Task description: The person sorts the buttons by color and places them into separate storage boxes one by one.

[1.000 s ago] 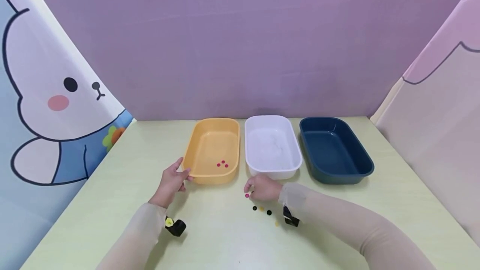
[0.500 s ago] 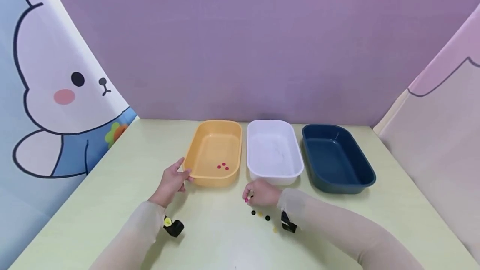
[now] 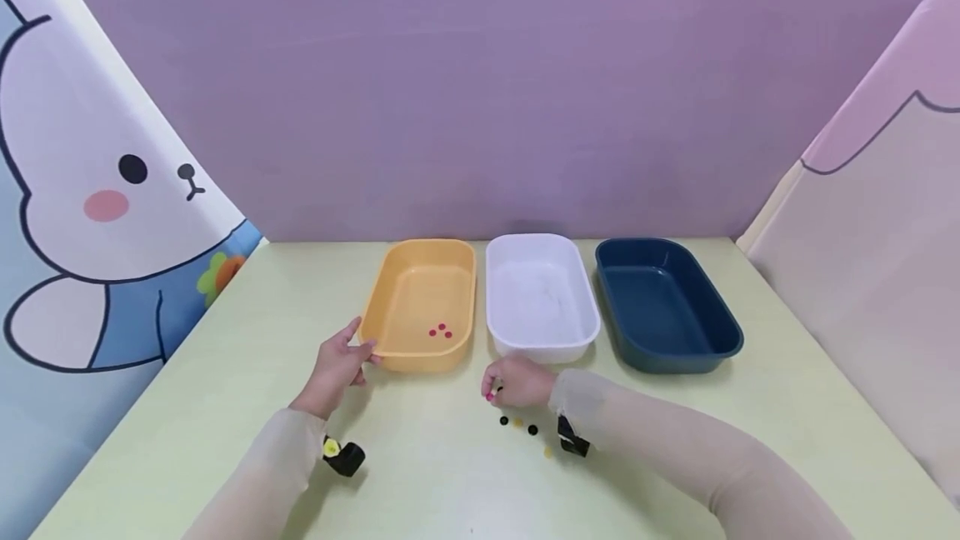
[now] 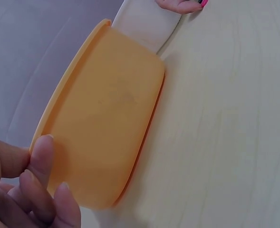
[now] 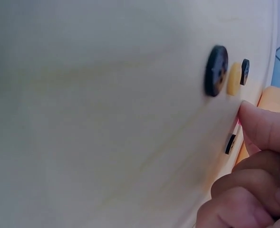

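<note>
My left hand [image 3: 337, 369] grips the near left corner of the orange tray [image 3: 420, 362], thumb and fingers pinching its rim. Inside that tray lie 3 pink buttons [image 3: 441, 327]. In front of the white tray [image 3: 543, 352], my right hand [image 3: 521, 381] is low over the table, fingers curled, with thumb and index finger pinching another pink button [image 3: 490, 397]. The right wrist view shows a small black button [image 5: 230, 144] beside these fingertips. Just nearer to me lie a black button [image 3: 504, 421], a yellow button [image 3: 518, 422] and a larger black button [image 3: 532, 430].
A dark blue tray [image 3: 678, 363] stands to the right of the white one, all three in a row near the purple backdrop [image 3: 480, 107]. One more yellow button [image 3: 547, 452] lies close to the right wrist's black camera [image 3: 573, 437].
The right hand's fingers have come down and closed on the pink button in front of the white tray. The left hand stays on the orange tray's rim. The head view shifts slightly.
</note>
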Demonstrator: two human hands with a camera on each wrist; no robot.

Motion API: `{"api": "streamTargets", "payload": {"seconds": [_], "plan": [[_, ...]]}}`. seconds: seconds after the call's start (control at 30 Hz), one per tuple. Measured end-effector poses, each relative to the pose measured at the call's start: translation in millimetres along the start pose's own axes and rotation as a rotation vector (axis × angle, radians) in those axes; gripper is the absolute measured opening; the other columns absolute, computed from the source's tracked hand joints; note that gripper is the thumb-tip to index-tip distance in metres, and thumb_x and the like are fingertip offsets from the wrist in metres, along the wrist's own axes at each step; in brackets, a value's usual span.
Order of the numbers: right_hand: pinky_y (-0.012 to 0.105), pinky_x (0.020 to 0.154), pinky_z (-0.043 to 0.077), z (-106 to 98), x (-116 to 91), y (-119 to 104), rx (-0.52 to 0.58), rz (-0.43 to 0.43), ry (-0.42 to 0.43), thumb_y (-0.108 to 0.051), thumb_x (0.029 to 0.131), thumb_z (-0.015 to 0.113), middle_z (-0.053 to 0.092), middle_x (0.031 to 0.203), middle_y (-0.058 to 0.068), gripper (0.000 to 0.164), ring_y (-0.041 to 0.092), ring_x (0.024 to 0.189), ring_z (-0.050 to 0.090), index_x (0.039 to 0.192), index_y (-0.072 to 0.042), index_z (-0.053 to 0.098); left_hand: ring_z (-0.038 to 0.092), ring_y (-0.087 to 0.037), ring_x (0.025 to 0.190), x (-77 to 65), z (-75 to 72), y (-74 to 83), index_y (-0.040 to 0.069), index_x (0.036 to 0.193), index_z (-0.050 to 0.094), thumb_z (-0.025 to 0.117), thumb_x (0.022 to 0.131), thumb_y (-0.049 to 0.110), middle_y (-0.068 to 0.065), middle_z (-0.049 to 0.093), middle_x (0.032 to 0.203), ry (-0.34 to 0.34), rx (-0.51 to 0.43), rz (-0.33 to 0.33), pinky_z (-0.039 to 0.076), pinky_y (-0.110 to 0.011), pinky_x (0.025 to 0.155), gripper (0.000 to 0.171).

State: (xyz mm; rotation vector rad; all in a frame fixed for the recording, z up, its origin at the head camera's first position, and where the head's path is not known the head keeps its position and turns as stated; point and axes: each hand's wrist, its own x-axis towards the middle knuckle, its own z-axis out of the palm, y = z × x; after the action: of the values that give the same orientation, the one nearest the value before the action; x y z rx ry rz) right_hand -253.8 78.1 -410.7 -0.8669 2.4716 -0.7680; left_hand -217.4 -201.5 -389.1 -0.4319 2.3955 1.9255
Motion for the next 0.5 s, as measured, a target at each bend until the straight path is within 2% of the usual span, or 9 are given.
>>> {"api": "streamTargets", "payload": {"seconds": [0.2, 0.4, 0.5], "plan": [[0.036, 0.086, 0.05, 0.7, 1.1, 1.4, -0.017, 0.003, 0.001, 0.0, 0.08, 0.072, 0.065, 0.087, -0.007, 0.015, 0.012, 0.085, 0.056, 0.083, -0.014, 0.067, 0.036, -0.004, 0.041, -1.3, 1.6, 0.5, 0.003, 0.153, 0.012, 0.048, 0.1, 0.008, 0.009, 0.062, 0.063, 0.007, -0.021, -0.022, 0.041, -0.019, 0.045, 0.064], [0.042, 0.094, 0.048, 1.0, 0.9, 1.6, -0.021, 0.0, -0.004, 0.0, 0.082, 0.071, 0.064, 0.088, -0.006, 0.014, 0.017, 0.092, 0.059, 0.084, -0.014, 0.066, 0.035, -0.004, 0.041, 0.1, 4.3, 1.3, 0.004, 0.153, 0.012, 0.049, 0.1, 0.009, 0.008, 0.063, 0.064, 0.006, -0.024, -0.014, 0.041, -0.019, 0.044, 0.065], [0.041, 0.093, 0.047, 0.4, 0.8, 1.7, -0.028, 0.004, -0.005, 0.0, 0.082, 0.071, 0.063, 0.088, -0.005, 0.014, 0.017, 0.092, 0.058, 0.083, -0.013, 0.065, 0.036, -0.005, 0.041, 0.5, 5.6, 1.1, 0.003, 0.153, 0.012, 0.049, 0.1, 0.009, 0.008, 0.063, 0.064, 0.005, -0.02, -0.016, 0.041, -0.019, 0.045, 0.065]]}}
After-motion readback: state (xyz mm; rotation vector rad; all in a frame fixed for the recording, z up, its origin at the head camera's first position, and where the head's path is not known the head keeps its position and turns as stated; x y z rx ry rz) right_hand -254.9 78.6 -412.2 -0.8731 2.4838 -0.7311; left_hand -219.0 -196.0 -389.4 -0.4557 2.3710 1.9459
